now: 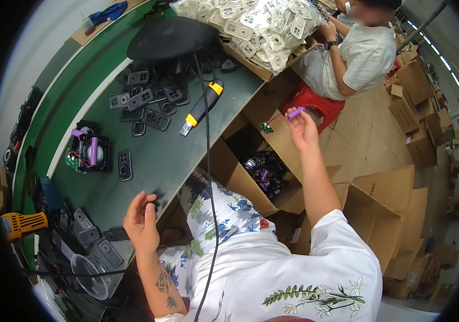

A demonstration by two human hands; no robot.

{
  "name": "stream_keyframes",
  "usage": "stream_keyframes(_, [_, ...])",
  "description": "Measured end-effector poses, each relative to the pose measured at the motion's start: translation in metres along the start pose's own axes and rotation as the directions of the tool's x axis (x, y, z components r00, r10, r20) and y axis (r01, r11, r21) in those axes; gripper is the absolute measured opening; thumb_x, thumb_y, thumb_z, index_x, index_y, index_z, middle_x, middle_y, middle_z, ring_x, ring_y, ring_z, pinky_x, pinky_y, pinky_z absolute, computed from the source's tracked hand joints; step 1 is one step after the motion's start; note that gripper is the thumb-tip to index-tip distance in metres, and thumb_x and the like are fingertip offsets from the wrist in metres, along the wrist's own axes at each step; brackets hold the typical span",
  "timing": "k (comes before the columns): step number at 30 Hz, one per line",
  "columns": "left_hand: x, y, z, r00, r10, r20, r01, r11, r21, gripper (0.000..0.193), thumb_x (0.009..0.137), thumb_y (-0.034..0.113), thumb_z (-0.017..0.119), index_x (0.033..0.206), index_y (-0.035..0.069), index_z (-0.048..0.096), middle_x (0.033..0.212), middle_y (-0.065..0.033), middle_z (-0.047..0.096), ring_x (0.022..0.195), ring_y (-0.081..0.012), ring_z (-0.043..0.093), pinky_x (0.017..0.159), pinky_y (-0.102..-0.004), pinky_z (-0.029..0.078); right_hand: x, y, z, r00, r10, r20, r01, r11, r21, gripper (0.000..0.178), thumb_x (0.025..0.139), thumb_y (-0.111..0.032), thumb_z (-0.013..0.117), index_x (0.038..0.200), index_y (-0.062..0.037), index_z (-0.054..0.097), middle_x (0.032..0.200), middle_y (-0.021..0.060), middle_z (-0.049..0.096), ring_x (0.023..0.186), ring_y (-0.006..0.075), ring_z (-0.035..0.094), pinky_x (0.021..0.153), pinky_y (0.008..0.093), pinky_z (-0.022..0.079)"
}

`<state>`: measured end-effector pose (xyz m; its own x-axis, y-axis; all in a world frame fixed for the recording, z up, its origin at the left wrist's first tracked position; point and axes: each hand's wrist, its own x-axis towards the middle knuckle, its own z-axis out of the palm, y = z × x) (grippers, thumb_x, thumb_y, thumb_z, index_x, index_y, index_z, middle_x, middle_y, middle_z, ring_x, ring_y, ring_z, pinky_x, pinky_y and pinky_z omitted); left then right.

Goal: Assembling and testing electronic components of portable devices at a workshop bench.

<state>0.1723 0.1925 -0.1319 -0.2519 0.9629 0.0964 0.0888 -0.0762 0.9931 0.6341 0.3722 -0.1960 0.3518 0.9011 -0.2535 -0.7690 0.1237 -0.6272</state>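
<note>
In my right hand [302,131], out beyond the table's edge at the right, the fingers hold a purple cylindrical battery [295,113]. A small green circuit board [266,127] hangs beside it on a thin wire. My left hand [142,222] is at the table's near edge, loosely curled, thumb apart, with nothing visible in it. Beyond that hand, a black plate with round openings [125,165] lies on the table. Farther left sits a black housing [102,152] with purple batteries, red wires and a green board.
A yellow-and-black utility knife [201,107] lies near several black plates [140,99]. Beneath my right arm, an open carton [278,199] holds dark parts. A bag of white parts [264,29] stands at the back. A black cable [208,161] crosses the view. Someone sits on a red stool [321,104].
</note>
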Motion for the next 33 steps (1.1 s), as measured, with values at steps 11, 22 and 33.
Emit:
stream_keyframes(11, [-0.001, 0.002, 0.001, 1.0, 0.009, 0.0, -0.009, 1.0, 0.001, 0.033, 0.093, 0.001, 0.061, 0.125, -0.005, 0.057, 0.109, -0.0125, 0.067, 0.098, -0.0151, 0.062, 0.088, -0.027, 0.048, 0.002, 0.031, -0.043, 0.994, 0.071, -0.078, -0.074, 0.996, -0.041, 0.026, 0.093, -0.011, 0.057, 0.112, 0.0054, 0.054, 0.114, 0.018, 0.062, 0.11, 0.0313, 0.062, 0.1, 0.0418, 0.05])
stream_keyframes(22, [0.003, 0.002, 0.002, 1.0, -0.015, -0.017, 0.015, 0.999, 0.049, 0.032, 0.091, -0.002, 0.06, 0.123, -0.006, 0.057, 0.107, -0.0142, 0.067, 0.098, -0.0172, 0.063, 0.089, -0.0292, 0.049, 0.007, 0.067, -0.081, 0.97, 0.14, -0.2, -0.155, 0.986, -0.06, 0.022, 0.093, -0.01, 0.055, 0.109, 0.0045, 0.056, 0.107, 0.0171, 0.065, 0.106, 0.03, 0.064, 0.098, 0.041, 0.051])
stream_keyframes(33, [0.011, 0.017, 0.006, 0.991, 0.127, 0.034, -0.131, 0.978, 0.162, 0.032, 0.083, -0.004, 0.066, 0.115, -0.001, 0.064, 0.097, -0.0092, 0.071, 0.071, -0.0125, 0.06, 0.068, -0.0253, 0.049, 0.003, 0.104, -0.152, 0.888, 0.212, -0.409, -0.319, 0.923, -0.215, 0.021, 0.094, -0.013, 0.056, 0.11, 0.0008, 0.058, 0.11, 0.0193, 0.065, 0.103, 0.0308, 0.065, 0.094, 0.0426, 0.056])
